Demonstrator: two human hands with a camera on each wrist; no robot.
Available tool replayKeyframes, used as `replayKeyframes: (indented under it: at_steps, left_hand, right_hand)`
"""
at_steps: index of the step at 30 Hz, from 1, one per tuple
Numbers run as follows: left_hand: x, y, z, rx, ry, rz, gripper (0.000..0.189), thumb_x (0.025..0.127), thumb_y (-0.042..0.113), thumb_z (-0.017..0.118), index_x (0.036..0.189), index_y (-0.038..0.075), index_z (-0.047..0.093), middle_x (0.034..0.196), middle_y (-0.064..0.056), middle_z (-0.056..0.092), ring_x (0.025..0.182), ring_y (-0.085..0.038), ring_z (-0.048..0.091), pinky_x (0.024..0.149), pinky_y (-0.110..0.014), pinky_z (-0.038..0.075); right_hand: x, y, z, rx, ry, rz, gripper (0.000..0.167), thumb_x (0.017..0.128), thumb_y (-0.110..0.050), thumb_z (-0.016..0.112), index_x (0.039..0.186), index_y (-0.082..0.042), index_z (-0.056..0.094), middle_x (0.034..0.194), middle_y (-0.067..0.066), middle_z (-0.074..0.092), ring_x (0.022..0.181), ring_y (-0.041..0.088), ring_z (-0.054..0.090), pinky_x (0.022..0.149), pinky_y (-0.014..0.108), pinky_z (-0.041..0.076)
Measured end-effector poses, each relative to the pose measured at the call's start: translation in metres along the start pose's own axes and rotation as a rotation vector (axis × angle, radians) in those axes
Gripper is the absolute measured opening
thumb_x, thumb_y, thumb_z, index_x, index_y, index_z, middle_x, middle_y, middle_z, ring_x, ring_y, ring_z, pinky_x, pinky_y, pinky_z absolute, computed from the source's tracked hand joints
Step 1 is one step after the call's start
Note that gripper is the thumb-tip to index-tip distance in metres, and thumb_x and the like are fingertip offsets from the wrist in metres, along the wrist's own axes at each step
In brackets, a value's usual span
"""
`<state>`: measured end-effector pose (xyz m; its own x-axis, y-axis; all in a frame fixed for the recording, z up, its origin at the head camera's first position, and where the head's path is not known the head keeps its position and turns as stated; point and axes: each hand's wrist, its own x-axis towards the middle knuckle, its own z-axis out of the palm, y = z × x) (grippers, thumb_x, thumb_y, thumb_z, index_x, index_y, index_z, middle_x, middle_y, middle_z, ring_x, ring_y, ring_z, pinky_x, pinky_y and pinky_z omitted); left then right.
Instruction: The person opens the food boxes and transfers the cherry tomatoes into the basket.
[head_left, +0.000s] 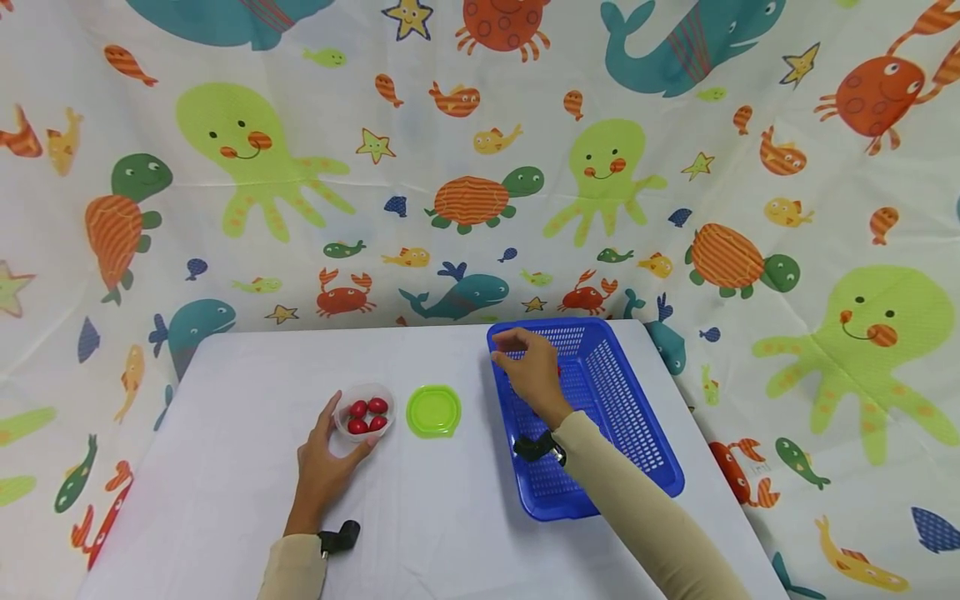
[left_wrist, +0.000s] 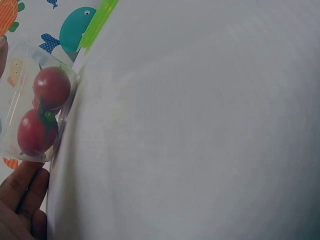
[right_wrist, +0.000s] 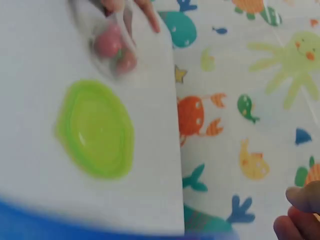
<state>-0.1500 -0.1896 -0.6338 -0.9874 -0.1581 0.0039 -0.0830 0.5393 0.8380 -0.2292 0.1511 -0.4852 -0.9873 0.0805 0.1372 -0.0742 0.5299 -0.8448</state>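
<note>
In the head view a small clear plastic container stands on the table with several red cherry tomatoes inside. My left hand holds it from the near left side, thumb and fingers spread around its wall. To its right lies a green lid, flat on the cloth. My right hand is over the left part of a blue plastic basket, with a gap between thumb and forefinger. A bit of red peeks out beside that hand, mostly hidden. At the right wrist view's edge are its fingertips.
A white cloth covers the table. Behind and around it hangs a curtain printed with sea animals. The basket's raised rim borders the right side of the table.
</note>
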Motion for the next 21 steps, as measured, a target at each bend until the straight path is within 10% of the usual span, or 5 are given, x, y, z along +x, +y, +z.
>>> replayKeyframes:
  at_steps: [21]
  left_hand:
    - [-0.001,0.000,0.002,-0.001,0.009,0.011,0.104,0.087,0.053,0.083,0.170,0.037,0.023,0.173,-0.015,0.036,0.155,-0.048,0.039,0.123,-0.080,0.016]
  right_hand:
    - [-0.018,-0.046,0.058,0.077,-0.116,-0.053,0.027,0.093,-0.017,0.084,0.119,-0.023,0.078,0.115,-0.004,0.079,0.108,0.015,0.074,0.090,0.030,0.065]
